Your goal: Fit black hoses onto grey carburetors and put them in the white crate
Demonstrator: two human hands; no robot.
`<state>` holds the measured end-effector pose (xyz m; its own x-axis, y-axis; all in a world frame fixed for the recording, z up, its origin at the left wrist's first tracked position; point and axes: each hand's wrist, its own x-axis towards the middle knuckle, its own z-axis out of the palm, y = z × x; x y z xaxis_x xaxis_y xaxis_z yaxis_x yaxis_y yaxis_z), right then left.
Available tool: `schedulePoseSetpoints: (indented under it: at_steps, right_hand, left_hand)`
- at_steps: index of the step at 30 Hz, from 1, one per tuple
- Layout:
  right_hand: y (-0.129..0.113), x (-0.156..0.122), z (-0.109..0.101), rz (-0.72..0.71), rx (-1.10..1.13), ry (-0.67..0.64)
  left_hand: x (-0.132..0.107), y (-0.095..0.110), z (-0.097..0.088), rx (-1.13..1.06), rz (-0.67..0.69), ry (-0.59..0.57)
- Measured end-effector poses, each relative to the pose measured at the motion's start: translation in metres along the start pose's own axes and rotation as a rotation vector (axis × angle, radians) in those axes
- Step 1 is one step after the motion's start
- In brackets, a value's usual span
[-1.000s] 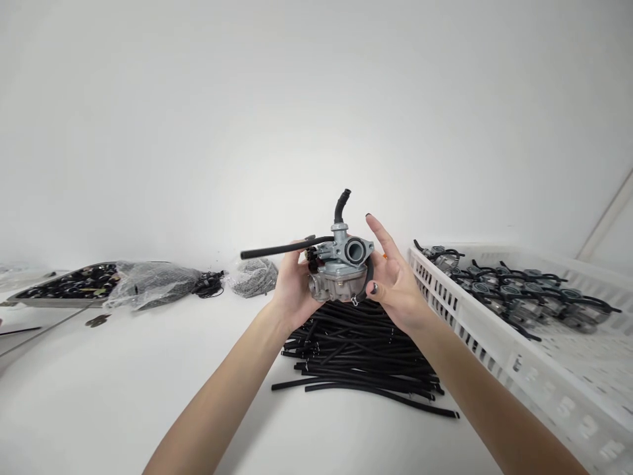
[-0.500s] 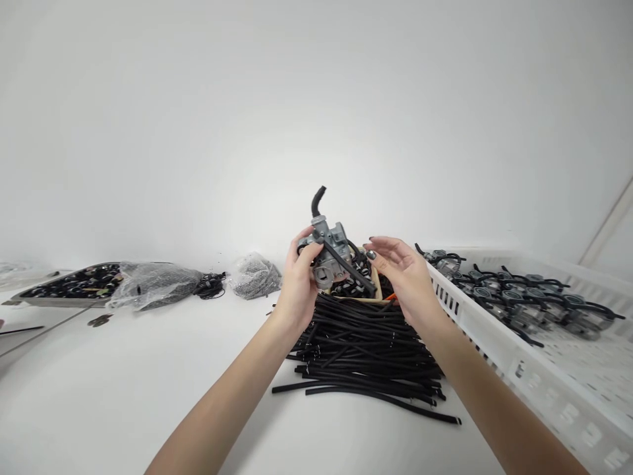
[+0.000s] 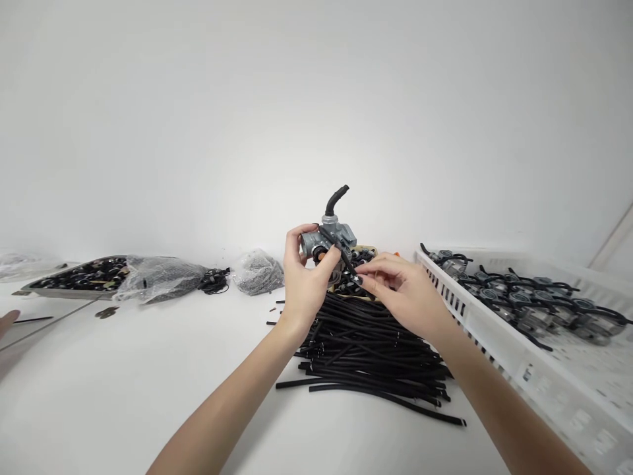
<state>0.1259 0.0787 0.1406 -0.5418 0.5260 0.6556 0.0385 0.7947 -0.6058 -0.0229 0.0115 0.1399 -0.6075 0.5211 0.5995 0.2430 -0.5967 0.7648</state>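
Note:
My left hand (image 3: 307, 284) is closed around a grey metal carburetor (image 3: 329, 236), held up over the table. A short black rubber boot (image 3: 337, 200) rises bent from its top. Across its near side slants a black rubber hose (image 3: 346, 258), pressed by my left thumb. With thumb and fingers closed together, my right hand (image 3: 403, 285) pinches the lower end of that hose; whether a small part is also between the fingertips cannot be seen. Just below both hands lies a pile of cut black hoses (image 3: 370, 356).
Behind the hands is a small box of clips (image 3: 363, 254), partly hidden. A white plastic crate (image 3: 499, 356) at right holds several carburetors (image 3: 534, 300). At left are a tray of dark parts (image 3: 84, 277), plastic bags (image 3: 158, 280) and another person's fingers (image 3: 7, 321).
My right hand has moved left and closed on the hose's lower end. The carburetor has turned and shifted slightly right in my left hand. Another person's fingers have come further in at left.

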Motion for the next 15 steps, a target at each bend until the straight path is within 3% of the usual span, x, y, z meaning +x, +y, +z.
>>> schedulePoseSetpoints:
  at_steps: [6,15]
  right_hand:
    - [0.001,-0.001,-0.002,-0.073,-0.071,0.068]
    - [0.02,0.006,0.007,-0.141,0.153,0.145]
  left_hand:
    - [0.003,-0.006,0.001,-0.074,-0.096,-0.032]
    - [0.005,-0.007,0.002,-0.141,-0.224,-0.036]
